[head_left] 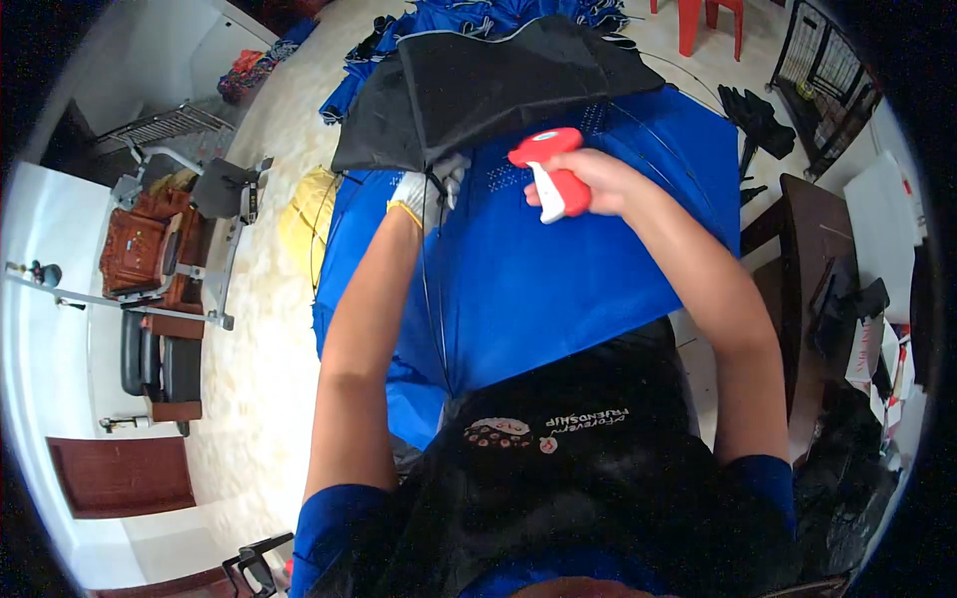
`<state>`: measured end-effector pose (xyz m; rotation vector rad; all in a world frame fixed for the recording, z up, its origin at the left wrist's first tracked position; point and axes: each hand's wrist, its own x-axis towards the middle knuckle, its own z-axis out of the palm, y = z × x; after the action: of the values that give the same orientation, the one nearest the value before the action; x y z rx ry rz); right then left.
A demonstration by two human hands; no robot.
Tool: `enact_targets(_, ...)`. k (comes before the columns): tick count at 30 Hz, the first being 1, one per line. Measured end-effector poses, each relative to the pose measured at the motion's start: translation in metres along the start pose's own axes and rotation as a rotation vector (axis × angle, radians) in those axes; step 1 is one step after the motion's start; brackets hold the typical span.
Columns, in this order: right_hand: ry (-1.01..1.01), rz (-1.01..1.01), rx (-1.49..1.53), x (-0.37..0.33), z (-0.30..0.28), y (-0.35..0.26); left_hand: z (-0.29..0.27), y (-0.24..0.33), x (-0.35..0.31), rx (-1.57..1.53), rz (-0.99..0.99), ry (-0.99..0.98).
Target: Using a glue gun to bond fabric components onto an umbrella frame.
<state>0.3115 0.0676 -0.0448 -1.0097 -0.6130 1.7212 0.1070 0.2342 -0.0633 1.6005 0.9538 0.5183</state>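
My right hand (pixel 598 181) is bare and wraps round a red and white pistol-shaped hand tool (pixel 565 192), held above the blue fabric (pixel 558 269). On my left hand (pixel 431 189) is a white knit glove with a yellow cuff. Its fingers close round a thin black rib (pixel 426 254) at the lower corner of a black fabric panel (pixel 498 95); the exact grip is partly hidden. The blue fabric spreads out before me, crossed by thin dark ribs like those of an umbrella, with small white dots printed in patches.
More blue fabric (pixel 449 18) lies bunched at the far end. Yellow fabric (pixel 307 224) rests at the left. A dark wooden table (pixel 822 234) stands at the right, near a folded black umbrella (pixel 756 120). Exercise equipment (pixel 214 249) stands at the left, a red stool (pixel 690 25) at the far right.
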Motion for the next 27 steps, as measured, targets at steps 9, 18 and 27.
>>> enact_targets(9,-0.087,-0.081,-0.001,0.101,-0.028,0.057,0.030,-0.034,-0.056,-0.343,-0.282,0.185)
enact_targets(18,0.204,-0.371,0.000,0.092,0.007,0.109,0.037,-0.034,-0.054,-0.336,-0.401,0.213)
enact_targets(27,0.244,-0.348,-0.197,0.091,0.016,0.117,0.034,-0.044,-0.055,-0.418,-0.369,0.229)
